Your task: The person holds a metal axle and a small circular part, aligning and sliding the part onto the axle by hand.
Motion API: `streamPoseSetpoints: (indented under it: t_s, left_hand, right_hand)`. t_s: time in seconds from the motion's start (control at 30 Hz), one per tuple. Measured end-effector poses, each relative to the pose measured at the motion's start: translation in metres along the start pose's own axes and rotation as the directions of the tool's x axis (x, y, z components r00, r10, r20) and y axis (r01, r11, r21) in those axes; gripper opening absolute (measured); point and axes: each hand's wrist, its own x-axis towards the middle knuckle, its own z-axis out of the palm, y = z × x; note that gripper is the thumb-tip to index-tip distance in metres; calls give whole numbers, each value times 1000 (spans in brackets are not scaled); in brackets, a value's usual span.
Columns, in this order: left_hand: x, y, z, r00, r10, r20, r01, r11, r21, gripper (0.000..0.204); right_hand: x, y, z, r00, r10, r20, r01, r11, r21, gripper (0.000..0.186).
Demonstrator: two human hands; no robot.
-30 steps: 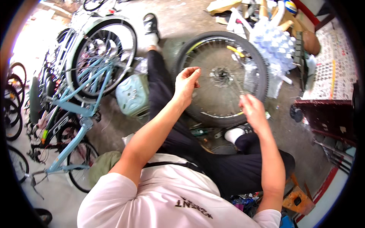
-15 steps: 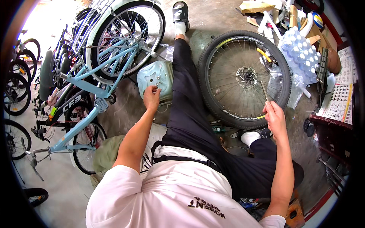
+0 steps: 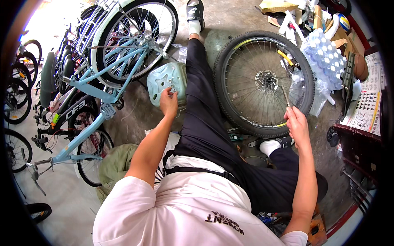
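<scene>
My left hand is over a light blue plastic stool with holes in its top. Its thumb and fingertips are closed together near small parts on the stool; whatever they pinch is too small to make out. On the other side, my right hand grips a slim metal rod-like tool at its lower end, the shaft pointing away from me. Below that tool a bicycle wheel with a knobby tyre lies flat on the floor. A disc brake rotor surrounds its hub.
A light blue bicycle stands upside-down or tilted at left, beside several other bikes. Wrapped water bottles and cardboard scraps lie at far right. A dark red cabinet stands at right. My legs stretch between stool and wheel.
My left hand has shifted slightly right and nearer the stool's right side, its fingers still together. My right hand and its tool have barely moved.
</scene>
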Motion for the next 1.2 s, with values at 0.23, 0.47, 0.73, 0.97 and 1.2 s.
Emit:
streamPoseSetpoints:
  t_s: [0.23,0.47,0.73,0.97,1.2]
  left_hand:
    - [-48,154,-45,919,365,150,-304,897,-322,13]
    - [-102,308,-35,236,957,167,-895,282,-347,44]
    - [-128,309,-1,165,898,408,-843,344,-414,17]
    - [-138,302,-24,373,781,500,-694,593,-408,19]
    - [-142,320,-35,520,723,454,-532,690,-491,19]
  right_hand:
    - [3,0,8,977,-211,-44,193,946,-260,39]
    - [-7,-13,6,962,-269,36,250,825,-507,23]
    - [-12,-19,-14,834,-545,93,520,717,-464,27]
    - [-9,-13,-66,942,-146,-301,140,989,-41,38]
    - [-32,-30,-33,978,85,-189,38,822,569,45]
